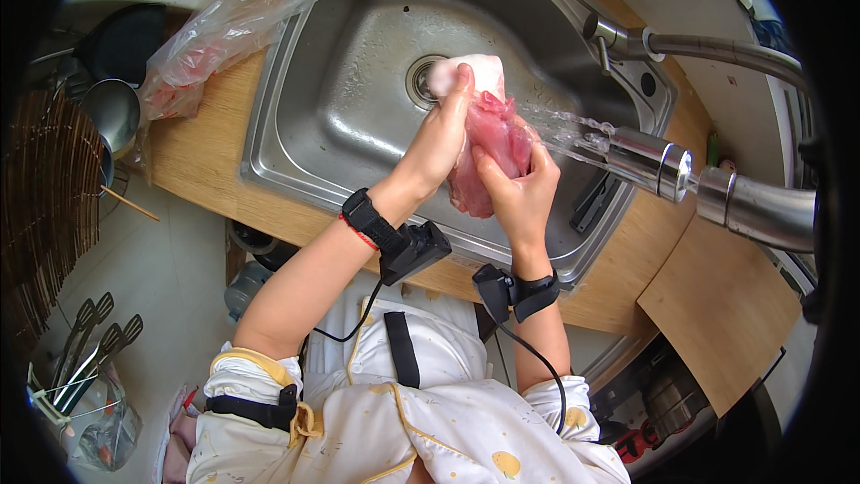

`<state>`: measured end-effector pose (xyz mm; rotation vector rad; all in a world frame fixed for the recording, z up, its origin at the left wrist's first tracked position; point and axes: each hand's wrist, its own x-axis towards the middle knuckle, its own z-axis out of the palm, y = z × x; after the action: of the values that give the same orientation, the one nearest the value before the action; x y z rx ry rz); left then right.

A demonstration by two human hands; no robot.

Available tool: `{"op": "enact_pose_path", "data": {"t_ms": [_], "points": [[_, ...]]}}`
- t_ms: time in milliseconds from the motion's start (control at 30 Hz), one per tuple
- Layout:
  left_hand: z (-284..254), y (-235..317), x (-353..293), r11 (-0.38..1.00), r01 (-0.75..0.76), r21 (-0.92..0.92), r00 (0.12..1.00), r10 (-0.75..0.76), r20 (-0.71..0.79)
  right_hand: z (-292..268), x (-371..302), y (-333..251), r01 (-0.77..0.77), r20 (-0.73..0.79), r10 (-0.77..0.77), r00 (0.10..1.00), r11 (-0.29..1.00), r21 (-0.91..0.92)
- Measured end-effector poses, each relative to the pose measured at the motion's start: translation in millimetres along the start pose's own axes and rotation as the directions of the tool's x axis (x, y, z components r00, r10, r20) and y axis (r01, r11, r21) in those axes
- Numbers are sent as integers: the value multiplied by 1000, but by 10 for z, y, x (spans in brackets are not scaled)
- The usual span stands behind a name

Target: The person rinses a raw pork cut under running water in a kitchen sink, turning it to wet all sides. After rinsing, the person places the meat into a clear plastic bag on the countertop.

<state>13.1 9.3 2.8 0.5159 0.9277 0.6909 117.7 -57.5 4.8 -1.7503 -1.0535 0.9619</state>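
Over the sink, both hands hold a piece of raw meat (pixel 498 136), pink-red with a pale white layer at its far end. My left hand (pixel 441 139) grips its left side, the thumb lying along the top near the white part. On the right side, my right hand (pixel 522 181) is closed on the lower part, thumb pressed on the red flesh. Water streams from the faucet head (pixel 649 161) on the right and reaches the meat. Beneath is the stainless steel sink (pixel 349 63), its drain (pixel 421 81) partly hidden behind the meat and left hand.
A clear plastic bag (pixel 228 36) with reddish contents lies on the wooden counter (pixel 202 148) left of the sink. A ladle (pixel 114 112) and dark pan (pixel 125 40) are farther left. A black-handled object (pixel 591 203) rests at the sink's right side. Slotted spatulas (pixel 98 332) stand lower left.
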Motion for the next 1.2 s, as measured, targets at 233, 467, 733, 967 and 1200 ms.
{"op": "enact_pose_path", "data": {"t_ms": [233, 467, 733, 967, 1200], "points": [[32, 31, 16, 996, 57, -64, 998, -56, 22, -18, -29, 10, 79, -67, -81, 994, 996, -29], [-123, -139, -82, 962, -134, 239, 967, 75, 242, -113, 17, 31, -75, -78, 89, 993, 984, 159], [-271, -131, -218, 970, 88, 229, 978, -127, 166, -8, 138, 226, -196, -146, 253, 956, 927, 318], [-237, -205, -146, 929, -167, 330, 986, 165, 36, 196, -11, -51, -48, -27, 64, 998, 922, 385], [-256, -359, -116, 970, -80, 231, 991, 102, -83, 79, 188, 111, -111, 0, 116, 993, 949, 297]]}}
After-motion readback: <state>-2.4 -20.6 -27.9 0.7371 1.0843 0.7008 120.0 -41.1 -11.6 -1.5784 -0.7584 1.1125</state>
